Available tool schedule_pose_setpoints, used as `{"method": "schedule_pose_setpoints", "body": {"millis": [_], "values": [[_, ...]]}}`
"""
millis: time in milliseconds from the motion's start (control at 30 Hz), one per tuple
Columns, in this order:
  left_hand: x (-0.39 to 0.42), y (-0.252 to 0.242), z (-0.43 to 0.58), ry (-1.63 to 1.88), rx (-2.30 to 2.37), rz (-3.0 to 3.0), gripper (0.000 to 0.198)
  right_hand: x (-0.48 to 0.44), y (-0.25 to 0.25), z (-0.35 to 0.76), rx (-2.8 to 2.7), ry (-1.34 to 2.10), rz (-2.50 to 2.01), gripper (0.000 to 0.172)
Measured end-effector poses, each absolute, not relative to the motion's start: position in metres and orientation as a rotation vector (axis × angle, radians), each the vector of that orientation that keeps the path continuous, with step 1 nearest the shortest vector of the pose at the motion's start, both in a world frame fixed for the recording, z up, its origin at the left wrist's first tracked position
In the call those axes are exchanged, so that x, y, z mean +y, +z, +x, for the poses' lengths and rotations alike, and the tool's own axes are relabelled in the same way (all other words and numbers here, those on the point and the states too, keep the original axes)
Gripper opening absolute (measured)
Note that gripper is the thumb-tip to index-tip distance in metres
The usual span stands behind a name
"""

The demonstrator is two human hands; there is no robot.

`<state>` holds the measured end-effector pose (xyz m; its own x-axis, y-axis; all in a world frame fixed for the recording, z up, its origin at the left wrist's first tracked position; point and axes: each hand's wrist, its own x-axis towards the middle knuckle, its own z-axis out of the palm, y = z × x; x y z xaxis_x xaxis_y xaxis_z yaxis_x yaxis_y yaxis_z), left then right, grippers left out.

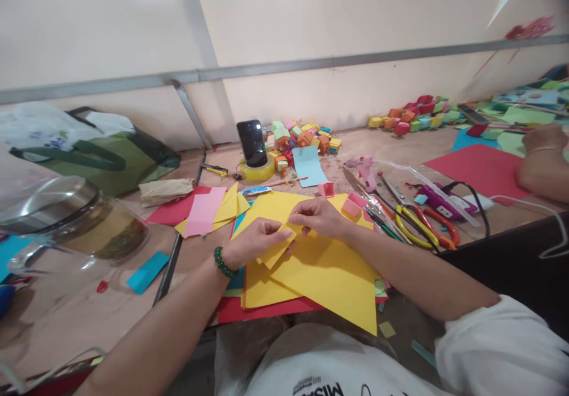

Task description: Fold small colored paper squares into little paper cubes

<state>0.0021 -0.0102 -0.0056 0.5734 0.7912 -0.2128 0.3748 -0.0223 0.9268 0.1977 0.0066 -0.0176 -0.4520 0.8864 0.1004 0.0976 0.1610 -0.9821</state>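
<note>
A small piece of yellow paper (276, 254) is held between my two hands, over larger yellow sheets (324, 271) on the table's front edge. My left hand (255, 243), with a green bead bracelet at its wrist, pinches the piece from the left. At its upper right edge, the fingers of my right hand (317, 217) are closed on the same piece. Two small pink folded paper shapes, one a pink box (354, 204), lie just beyond my right hand. Some of the fingertips are hidden behind the paper.
A glass teapot (111, 230) stands at the left. Behind the sheets are a phone (252, 143) on a tape roll (258, 169) and a heap of paper cubes (306, 138). A pink glue gun (365, 172) and scissors (413, 221) lie right. Another person's hand (544, 159) rests far right.
</note>
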Motion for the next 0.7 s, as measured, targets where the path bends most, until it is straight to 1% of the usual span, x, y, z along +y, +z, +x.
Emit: {"method": "schedule_pose_setpoints", "body": {"millis": [100, 200, 300, 400, 433, 467, 533, 600, 700], "values": [[-0.007, -0.009, 0.001, 0.483, 1.081, 1.595, 0.049, 0.006, -0.016, 0.197, -1.714, 1.367, -0.945, 0.035], [-0.005, -0.010, 0.002, 0.485, 1.094, 1.646, 0.049, 0.007, -0.018, 0.198, -1.709, 1.366, -0.959, 0.036], [-0.005, -0.011, 0.003, 0.518, 1.145, 1.751, 0.042, 0.012, -0.022, 0.200, -1.679, 1.359, -1.028, 0.035], [-0.006, -0.015, 0.004, 0.561, 1.250, 1.936, 0.029, 0.018, -0.027, 0.202, -1.682, 1.324, -1.146, 0.030], [-0.006, -0.017, 0.005, 0.564, 1.301, 2.025, 0.025, 0.020, -0.028, 0.203, -1.710, 1.279, -1.197, 0.028], [-0.007, -0.019, 0.005, 0.553, 1.354, 2.123, 0.025, 0.021, -0.029, 0.203, -1.753, 1.210, -1.251, 0.025], [-0.009, -0.023, 0.006, 0.489, 1.439, 2.317, 0.038, 0.021, -0.030, 0.203, -1.874, 1.009, -1.349, 0.021], [-0.012, -0.026, 0.008, 0.387, 1.460, 2.482, 0.045, 0.020, -0.029, 0.204, -2.000, 0.806, -1.434, 0.019], [-0.016, -0.026, 0.011, 0.261, 1.441, 2.637, 0.038, 0.019, -0.026, 0.205, -2.139, 0.645, -1.567, 0.014]]}}
